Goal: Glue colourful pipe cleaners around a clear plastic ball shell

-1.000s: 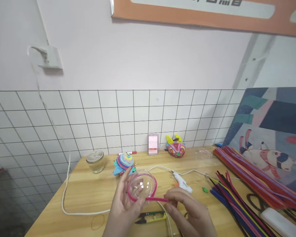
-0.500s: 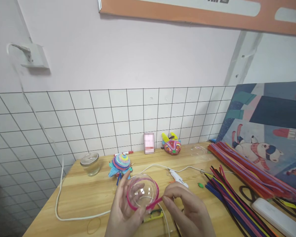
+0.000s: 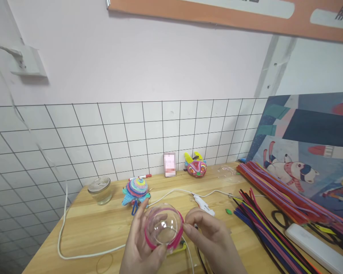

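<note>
My left hand is wrapped around a clear plastic ball-like shell, low over the table. A magenta pipe cleaner runs round the shell's side. At the shell's right edge, my right hand pinches the pipe cleaner between thumb and forefinger. The shell's underside is hidden by my left hand. Beneath it, part of a yellow-framed tool shows on the table. Just behind the hands lies a white glue gun.
Bundles of pipe cleaners and a white oblong case lie on the right. A glass jar, a coiled turtle-like figure, a pen and a mask-like craft stand behind. A white cord crosses the table.
My right hand has moved up and in toward the shell, bringing the stretched pipe cleaner end against its side. My left hand still holds the shell. The view has turned slightly right.
</note>
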Demonstrator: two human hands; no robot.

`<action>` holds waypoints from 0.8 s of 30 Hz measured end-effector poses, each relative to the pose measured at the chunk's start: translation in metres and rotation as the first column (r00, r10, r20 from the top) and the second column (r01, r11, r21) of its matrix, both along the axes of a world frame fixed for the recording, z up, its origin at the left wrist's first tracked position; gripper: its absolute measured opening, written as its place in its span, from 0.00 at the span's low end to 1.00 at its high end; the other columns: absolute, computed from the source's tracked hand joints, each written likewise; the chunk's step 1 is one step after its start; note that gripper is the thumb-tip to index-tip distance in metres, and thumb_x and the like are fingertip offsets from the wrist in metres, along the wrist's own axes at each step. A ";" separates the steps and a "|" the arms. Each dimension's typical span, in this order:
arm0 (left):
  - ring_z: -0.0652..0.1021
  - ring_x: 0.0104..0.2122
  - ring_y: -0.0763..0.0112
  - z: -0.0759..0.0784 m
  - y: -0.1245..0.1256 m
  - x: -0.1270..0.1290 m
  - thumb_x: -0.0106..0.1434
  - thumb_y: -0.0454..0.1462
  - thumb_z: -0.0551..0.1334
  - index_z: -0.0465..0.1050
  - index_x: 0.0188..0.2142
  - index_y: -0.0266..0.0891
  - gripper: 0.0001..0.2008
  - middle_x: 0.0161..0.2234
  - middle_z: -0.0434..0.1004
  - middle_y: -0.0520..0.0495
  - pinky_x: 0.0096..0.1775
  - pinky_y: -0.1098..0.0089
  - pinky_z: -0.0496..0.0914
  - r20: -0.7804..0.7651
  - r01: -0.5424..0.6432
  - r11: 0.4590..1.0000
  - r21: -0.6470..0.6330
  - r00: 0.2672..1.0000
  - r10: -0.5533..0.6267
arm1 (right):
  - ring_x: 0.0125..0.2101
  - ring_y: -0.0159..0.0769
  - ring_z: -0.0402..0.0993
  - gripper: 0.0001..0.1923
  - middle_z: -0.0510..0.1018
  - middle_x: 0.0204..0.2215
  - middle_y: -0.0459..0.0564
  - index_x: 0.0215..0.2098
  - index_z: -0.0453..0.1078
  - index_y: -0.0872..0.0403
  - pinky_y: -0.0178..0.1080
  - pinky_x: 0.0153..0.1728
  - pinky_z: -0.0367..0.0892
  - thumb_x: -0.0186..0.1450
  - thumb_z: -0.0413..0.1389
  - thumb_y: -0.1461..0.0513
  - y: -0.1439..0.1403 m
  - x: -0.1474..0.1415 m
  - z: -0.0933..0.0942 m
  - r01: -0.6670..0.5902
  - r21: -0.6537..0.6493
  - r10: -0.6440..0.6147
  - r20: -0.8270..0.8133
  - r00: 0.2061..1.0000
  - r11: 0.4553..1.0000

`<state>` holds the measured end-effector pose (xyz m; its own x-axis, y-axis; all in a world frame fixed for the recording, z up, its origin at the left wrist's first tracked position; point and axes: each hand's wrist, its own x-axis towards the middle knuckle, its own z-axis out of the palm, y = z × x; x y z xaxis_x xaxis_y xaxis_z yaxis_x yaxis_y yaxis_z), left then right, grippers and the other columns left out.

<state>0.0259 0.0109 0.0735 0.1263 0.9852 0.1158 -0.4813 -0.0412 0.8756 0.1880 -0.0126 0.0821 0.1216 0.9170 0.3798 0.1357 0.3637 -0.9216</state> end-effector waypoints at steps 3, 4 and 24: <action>0.75 0.48 0.50 0.000 0.000 0.001 0.41 0.43 0.74 0.56 0.58 0.49 0.45 0.48 0.75 0.40 0.44 0.62 0.73 0.011 0.007 1.000 0.006 1.000 -0.007 | 0.29 0.34 0.69 0.10 0.73 0.24 0.45 0.24 0.71 0.53 0.34 0.32 0.65 0.59 0.60 0.57 0.000 0.000 0.001 -0.051 -0.056 0.046 -0.080 0.996 0.997; 0.75 0.48 0.50 0.001 0.000 0.002 0.41 0.43 0.74 0.57 0.57 0.49 0.45 0.48 0.75 0.41 0.44 0.62 0.74 0.017 0.010 1.000 0.014 1.000 -0.010 | 0.29 0.33 0.69 0.10 0.73 0.24 0.45 0.24 0.71 0.54 0.33 0.32 0.64 0.59 0.61 0.57 0.000 -0.001 0.001 -0.069 -0.073 0.060 -0.119 0.991 0.995; 0.76 0.47 0.48 -0.021 0.014 -0.006 0.43 0.46 0.73 0.45 0.64 0.43 0.54 0.46 0.78 0.37 0.48 0.57 0.69 0.078 0.220 0.976 -0.004 0.973 -0.219 | 0.22 0.24 0.67 0.23 0.71 0.22 0.39 0.30 0.65 0.54 0.30 0.26 0.58 0.45 0.72 0.60 0.017 -0.005 -0.017 -0.543 -0.175 0.273 -0.716 0.643 0.821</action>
<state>0.0194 0.0250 0.0529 0.3307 0.9359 0.1216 -0.5432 0.0834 0.8354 0.1832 0.0040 0.0653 -0.2152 0.9765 0.0089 -0.6079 -0.1268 -0.7838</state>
